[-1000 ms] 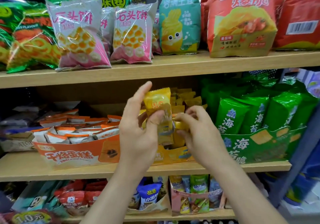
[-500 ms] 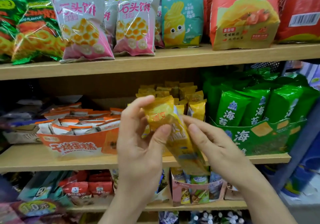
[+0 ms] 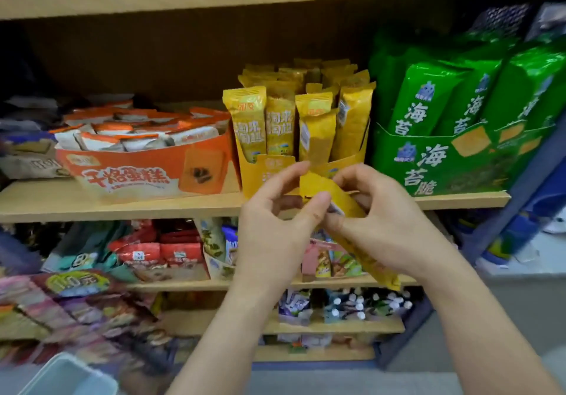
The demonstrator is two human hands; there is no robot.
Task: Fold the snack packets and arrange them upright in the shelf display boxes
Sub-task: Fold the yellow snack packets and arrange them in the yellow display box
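both hands, left (image 3: 269, 226) and right (image 3: 389, 220), pinch 1 yellow packet (image 3: 321, 186) (fingers curled) just before the yellow box (image 3: 269, 171) of upright packets.

A shop, plainly; tiered wooden shelves (image 3: 122, 205) hold snack packets (image 3: 248, 119) in printed display boxes (image 3: 137, 165). A price sticker (image 3: 76, 283) marks lower stock.

Right of the yellow display box (image 3: 269, 169), you can read 海苔脆 on the green display box (image 3: 441, 165) and 海苔 on its green packets (image 3: 428, 97). Left of it, the orange display box (image 3: 128, 177) reads 千焙蛋糕. Below and to the left, a round label (image 3: 76, 283) shows 1.0元. The print on the yellow packets (image 3: 248, 119) is too blurred to read.
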